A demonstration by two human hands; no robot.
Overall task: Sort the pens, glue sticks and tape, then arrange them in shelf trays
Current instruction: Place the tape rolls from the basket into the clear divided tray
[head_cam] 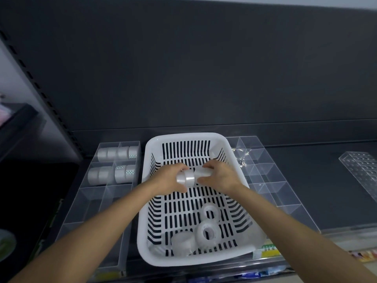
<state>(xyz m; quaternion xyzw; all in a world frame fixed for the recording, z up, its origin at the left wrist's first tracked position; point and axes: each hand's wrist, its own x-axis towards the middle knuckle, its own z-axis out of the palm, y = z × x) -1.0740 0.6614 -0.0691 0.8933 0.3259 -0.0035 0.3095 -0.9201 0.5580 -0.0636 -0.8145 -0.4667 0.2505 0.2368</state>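
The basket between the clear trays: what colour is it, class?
White: the basket has slotted sides and floor; the head view shows it best.

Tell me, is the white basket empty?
Not empty. Three tape rolls lie in the white basket near its front end.

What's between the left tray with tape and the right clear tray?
Head view: the white basket; the left hand and right hand grip tape rolls over it.

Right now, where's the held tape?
Head view, centre: the tape is gripped between the left hand and right hand, above the middle of the basket, beyond three loose rolls.
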